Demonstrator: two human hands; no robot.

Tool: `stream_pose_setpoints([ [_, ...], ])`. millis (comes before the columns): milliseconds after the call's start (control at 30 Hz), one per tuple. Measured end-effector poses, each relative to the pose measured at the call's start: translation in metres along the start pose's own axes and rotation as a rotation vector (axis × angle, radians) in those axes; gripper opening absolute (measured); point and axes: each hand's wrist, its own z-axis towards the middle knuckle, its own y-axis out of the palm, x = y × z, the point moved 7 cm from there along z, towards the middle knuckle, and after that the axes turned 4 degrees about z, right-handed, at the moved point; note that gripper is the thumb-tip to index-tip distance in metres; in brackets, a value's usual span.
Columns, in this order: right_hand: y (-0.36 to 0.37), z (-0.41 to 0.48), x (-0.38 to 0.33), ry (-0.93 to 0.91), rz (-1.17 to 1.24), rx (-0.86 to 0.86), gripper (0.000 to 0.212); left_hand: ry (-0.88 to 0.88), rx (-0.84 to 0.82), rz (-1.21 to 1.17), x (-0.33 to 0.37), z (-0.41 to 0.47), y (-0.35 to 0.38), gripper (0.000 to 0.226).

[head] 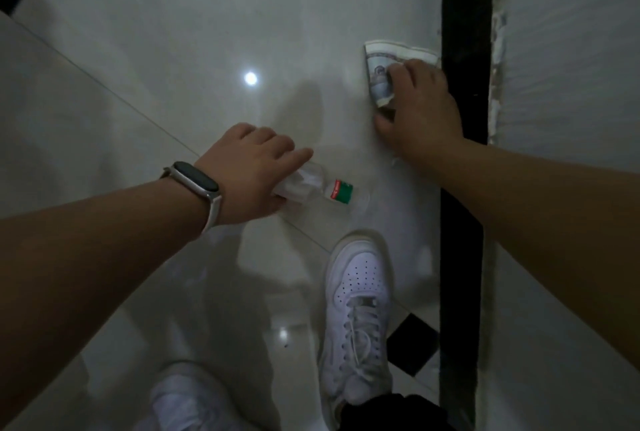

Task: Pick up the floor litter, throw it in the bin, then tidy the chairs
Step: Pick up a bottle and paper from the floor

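Left hand (249,174), wristband on, grips a crumpled plastic bottle (313,189) on the tiles, well left of the black floor strip (465,14). Right hand (420,115) curls its fingers round a printed wrapper (379,75) touching that strip.

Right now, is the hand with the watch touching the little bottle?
Touching. The head view shows the left hand curled round the clear bottle, thumb beneath it, no gap. The right hand grips folded paper.
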Motion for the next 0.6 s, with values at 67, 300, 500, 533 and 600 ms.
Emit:
stream_pose_setpoints([
  [67,-0.006,0.007,-0.002,-0.002,-0.045,0.012,0.051,-0.034,0.012,-0.014,-0.002,-0.004,-0.003,0.079],
  [300,-0.038,0.012,-0.008,0.019,0.008,0.003,0.040,-0.253,0.165,-0.071,-0.015,-0.029,-0.036,0.067],
  [500,-0.095,-0.020,-0.032,0.133,0.269,0.006,0.025,-0.606,0.243,-0.311,-0.019,-0.071,-0.080,0.071],
  [533,-0.108,-0.027,-0.038,0.149,0.328,0.012,0.024,-0.663,0.250,-0.366,-0.018,-0.080,-0.089,0.072],
  [600,-0.137,-0.044,-0.052,0.157,0.436,0.022,0.025,-0.741,0.271,-0.453,-0.010,-0.099,-0.112,0.073],
])
